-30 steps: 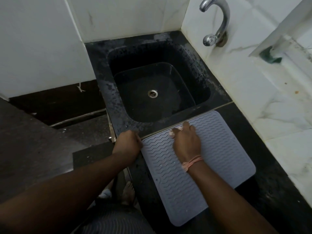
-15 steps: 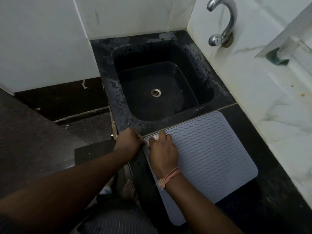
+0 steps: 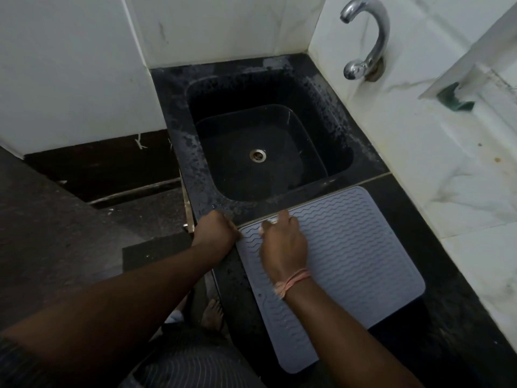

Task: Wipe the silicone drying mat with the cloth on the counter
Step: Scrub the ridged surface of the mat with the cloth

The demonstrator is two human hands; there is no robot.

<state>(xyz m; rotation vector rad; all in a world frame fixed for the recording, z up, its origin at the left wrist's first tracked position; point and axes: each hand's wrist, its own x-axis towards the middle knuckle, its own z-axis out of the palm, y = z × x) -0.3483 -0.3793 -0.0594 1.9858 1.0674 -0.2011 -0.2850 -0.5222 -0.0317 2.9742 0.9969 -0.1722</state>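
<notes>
Head view showed you mid-wipe, by my reading. Nearest you, your right hand point(image 3: 282, 245) lay knuckles-up on the silicone drying mat point(image 3: 349, 256), fingers curled over the cloth point(image 3: 270, 221), which barely peeked out at the mat's corner closest to the sink point(image 3: 344, 127). Your left hand point(image 3: 216, 233), loosely fisted, pressed the mat's edge beside that corner on the counter point(image 3: 458, 317); whether it pinched the mat I cannot tell. Next, the stroke probably needed carrying away from the sink, over the unwiped ridges.

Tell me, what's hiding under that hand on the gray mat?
Only a pale bit of cloth peeks out past the right hand, lying on the mat. The hand covers the rest.
</notes>
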